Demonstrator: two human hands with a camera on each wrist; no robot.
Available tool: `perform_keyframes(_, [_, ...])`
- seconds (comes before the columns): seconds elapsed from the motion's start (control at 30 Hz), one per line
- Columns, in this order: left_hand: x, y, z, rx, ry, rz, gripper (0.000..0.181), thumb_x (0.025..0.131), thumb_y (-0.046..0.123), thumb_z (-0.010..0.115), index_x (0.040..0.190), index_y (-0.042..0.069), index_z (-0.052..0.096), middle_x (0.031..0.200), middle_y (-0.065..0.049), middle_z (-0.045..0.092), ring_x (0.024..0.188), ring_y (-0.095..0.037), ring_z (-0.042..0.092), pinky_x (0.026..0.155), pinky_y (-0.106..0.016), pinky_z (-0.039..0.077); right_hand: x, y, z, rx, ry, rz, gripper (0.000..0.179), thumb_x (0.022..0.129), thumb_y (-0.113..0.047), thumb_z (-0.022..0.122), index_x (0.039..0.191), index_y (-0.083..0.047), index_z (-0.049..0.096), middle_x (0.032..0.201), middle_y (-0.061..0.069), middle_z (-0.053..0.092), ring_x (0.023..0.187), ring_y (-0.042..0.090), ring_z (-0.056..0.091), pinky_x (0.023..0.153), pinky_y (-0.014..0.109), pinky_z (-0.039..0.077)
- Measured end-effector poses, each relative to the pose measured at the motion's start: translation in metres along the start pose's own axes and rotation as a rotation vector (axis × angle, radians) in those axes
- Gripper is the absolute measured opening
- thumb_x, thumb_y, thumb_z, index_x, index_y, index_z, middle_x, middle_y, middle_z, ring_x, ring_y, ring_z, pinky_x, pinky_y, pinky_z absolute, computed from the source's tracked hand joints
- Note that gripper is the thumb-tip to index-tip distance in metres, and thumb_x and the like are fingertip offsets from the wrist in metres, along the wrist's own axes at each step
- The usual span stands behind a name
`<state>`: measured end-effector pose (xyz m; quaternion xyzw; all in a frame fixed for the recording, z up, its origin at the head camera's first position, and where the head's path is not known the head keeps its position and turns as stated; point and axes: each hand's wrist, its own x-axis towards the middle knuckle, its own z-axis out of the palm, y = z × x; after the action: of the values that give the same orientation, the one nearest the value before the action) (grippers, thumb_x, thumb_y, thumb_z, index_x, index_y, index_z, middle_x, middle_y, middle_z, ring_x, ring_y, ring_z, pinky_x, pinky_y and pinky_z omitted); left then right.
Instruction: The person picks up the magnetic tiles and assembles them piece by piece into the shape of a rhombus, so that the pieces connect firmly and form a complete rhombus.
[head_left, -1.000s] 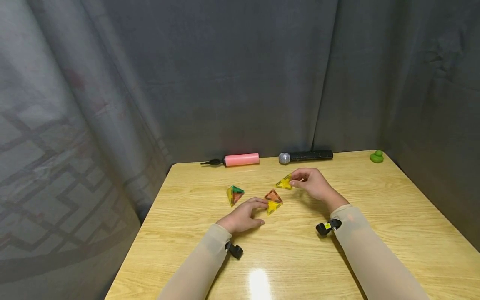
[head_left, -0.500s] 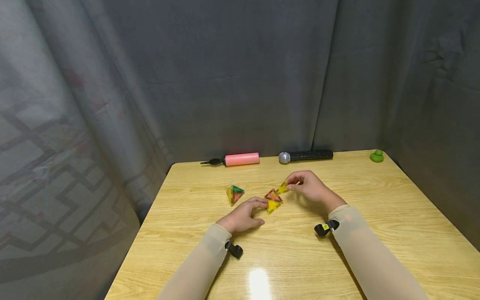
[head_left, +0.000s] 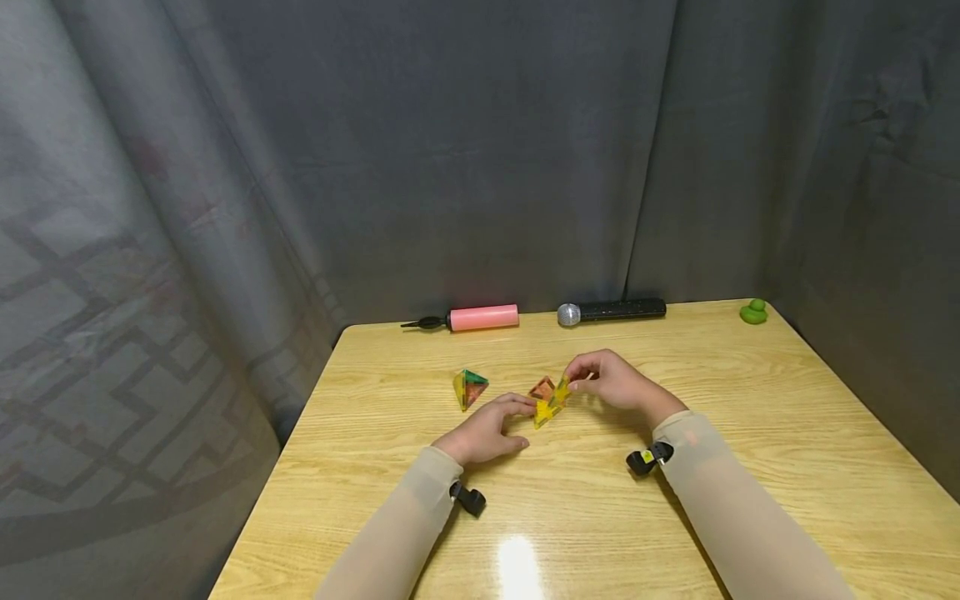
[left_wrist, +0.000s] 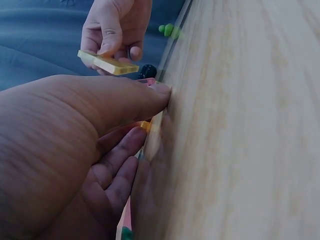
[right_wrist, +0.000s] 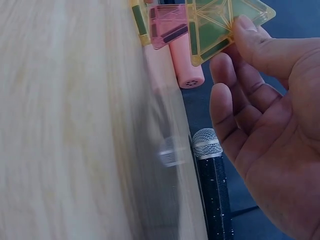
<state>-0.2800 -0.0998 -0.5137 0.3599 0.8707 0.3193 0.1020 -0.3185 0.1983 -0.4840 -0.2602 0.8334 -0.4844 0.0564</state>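
My right hand (head_left: pixel 611 382) pinches a yellow triangular magnetic tile (right_wrist: pixel 212 25) between thumb and fingers, tilted above the table. Below it, a red triangular tile (head_left: pixel 542 387) and a second yellow triangular tile (head_left: pixel 543 416) lie edge to edge. The held tile overlaps both in the head view; whether it touches them I cannot tell. My left hand (head_left: pixel 486 431) rests low on the table, its outstretched fingertips on the second yellow tile. To the left stands a small pyramid (head_left: pixel 470 390) of yellow, green and red tiles.
Along the wooden table's (head_left: pixel 390 500) back edge lie a pink balloon pump (head_left: pixel 483 317) with a black nozzle and a black microphone (head_left: pixel 618 311) with a silver head. A green duck-shaped toy (head_left: pixel 753 312) sits in the far right corner. Grey curtains (head_left: pixel 480 150) hang behind.
My right hand has moved left and toward the person, bringing its yellow tile over the red and yellow pair and tilting it. The left hand has stayed in place.
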Motion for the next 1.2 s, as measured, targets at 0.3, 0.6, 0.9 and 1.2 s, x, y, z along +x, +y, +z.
perform_keyframes(0.3, [-0.001, 0.0, 0.0, 0.009, 0.001, 0.011, 0.053, 0.098, 0.018, 0.077, 0.148, 0.01, 0.059, 0.154, 0.001, 0.051, 0.144, -0.013, 0.044, 0.118, -0.033, 0.037, -0.001, -0.005, 0.006, -0.01, -0.033, 0.006, 0.009, 0.097, -0.003, 0.073, 0.104, -0.007, 0.078, 0.097, 0.005, 0.074, 0.091, 0.024, 0.065, 0.079, 0.036, 0.052])
perform_keyframes(0.6, [-0.002, 0.0, 0.0, 0.006, -0.003, 0.009, 0.053, 0.099, 0.019, 0.076, 0.148, 0.009, 0.059, 0.155, 0.003, 0.05, 0.144, -0.013, 0.043, 0.119, -0.033, 0.037, 0.0, 0.001, 0.011, -0.016, -0.043, 0.021, 0.009, 0.096, -0.005, 0.076, 0.102, -0.01, 0.079, 0.098, 0.003, 0.074, 0.092, 0.023, 0.065, 0.081, 0.038, 0.052])
perform_keyframes(0.9, [-0.001, -0.001, 0.0, -0.011, -0.001, -0.013, 0.053, 0.098, 0.021, 0.077, 0.147, 0.011, 0.06, 0.154, 0.007, 0.05, 0.144, -0.012, 0.044, 0.118, -0.035, 0.038, 0.002, 0.002, 0.016, -0.014, -0.068, 0.026, 0.012, 0.096, -0.003, 0.076, 0.103, -0.012, 0.08, 0.102, 0.001, 0.074, 0.099, 0.024, 0.065, 0.086, 0.038, 0.052])
perform_keyframes(1.2, [-0.001, -0.001, 0.0, -0.005, 0.004, -0.001, 0.052, 0.098, 0.018, 0.077, 0.146, 0.009, 0.061, 0.153, 0.004, 0.051, 0.144, -0.012, 0.044, 0.118, -0.034, 0.037, 0.004, 0.003, 0.02, -0.022, -0.026, 0.022, 0.014, 0.095, -0.005, 0.077, 0.103, -0.016, 0.082, 0.103, 0.002, 0.069, 0.102, 0.023, 0.063, 0.089, 0.04, 0.051])
